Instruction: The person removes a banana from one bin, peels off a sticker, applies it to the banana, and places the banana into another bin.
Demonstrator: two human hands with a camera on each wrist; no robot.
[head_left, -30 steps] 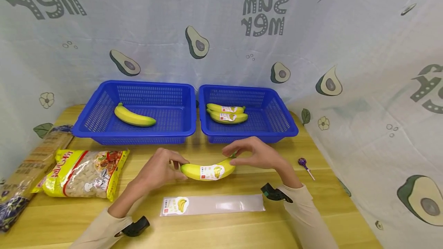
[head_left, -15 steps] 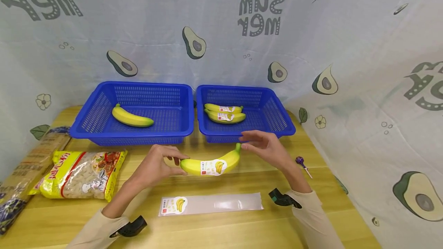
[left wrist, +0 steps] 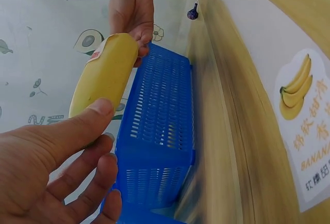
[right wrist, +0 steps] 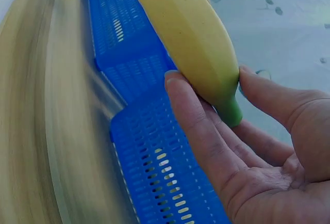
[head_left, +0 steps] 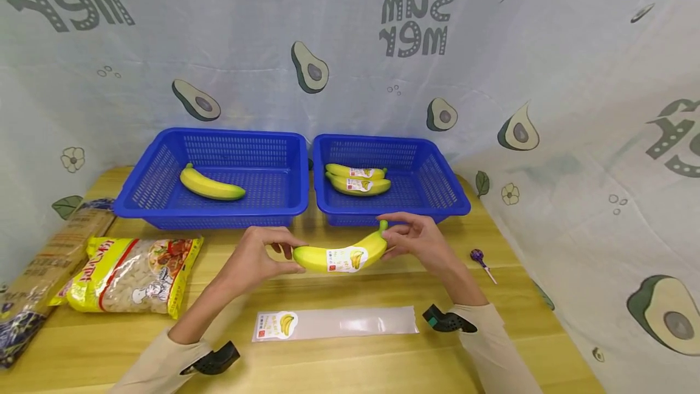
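A yellow banana (head_left: 317, 258) with a white banana-picture sticker (head_left: 347, 259) on its side is held up between both hands, above the table. My left hand (head_left: 261, 260) pinches its blunt greenish end between thumb and fingers. At the other end, my right hand (head_left: 418, 237) pinches it near the green stem (right wrist: 229, 113), thumb on one side and fingers on the other. Below the banana, flat on the table, lies a pale strip (head_left: 361, 321) with one banana sticker (head_left: 277, 325) at its left end.
A left blue basket (head_left: 219, 222) contains one plain banana (head_left: 210, 184). The right blue basket (head_left: 394, 219) contains two stickered bananas (head_left: 361, 185). A yellow food bag (head_left: 131, 275) and a brown package (head_left: 54, 260) lie at left. A lollipop (head_left: 478, 257) lies at right.
The banana has been raised from near the table and shifted slightly right. My right hand came off the stem end half a second ago and now pinches it again.
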